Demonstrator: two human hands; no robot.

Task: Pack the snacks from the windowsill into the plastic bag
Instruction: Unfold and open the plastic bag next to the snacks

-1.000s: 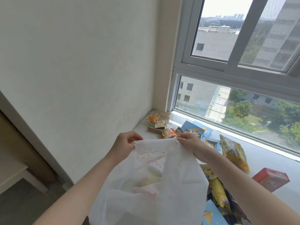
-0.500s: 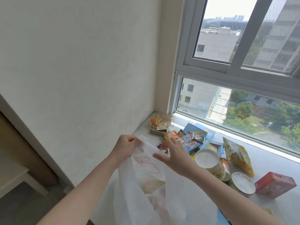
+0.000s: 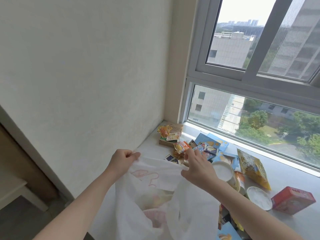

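Note:
A white translucent plastic bag [image 3: 155,196] with a pink drawing hangs open in front of the windowsill [image 3: 285,177], with some snacks showing dimly inside. My left hand [image 3: 123,161] pinches the bag's rim at the left. My right hand [image 3: 197,168] holds the rim's right end under its thumb, stretching it taut. Its fingertips rest at the edge of a pile of small snack packets [image 3: 181,147]. Behind the pile lie blue boxes [image 3: 209,141] and a brown box [image 3: 170,135].
To the right on the sill are a yellow snack bag [image 3: 252,168], two paper cups [image 3: 222,172] with white lids, and a red box [image 3: 292,201]. More packets lie under my right forearm [image 3: 225,231]. A wall bounds the sill at left, the window behind.
My right hand let go of the bag's rim, opened, and moved toward the snack pile; it now pins the rim again, lower. The bag has dropped, uncovering the cups and snacks.

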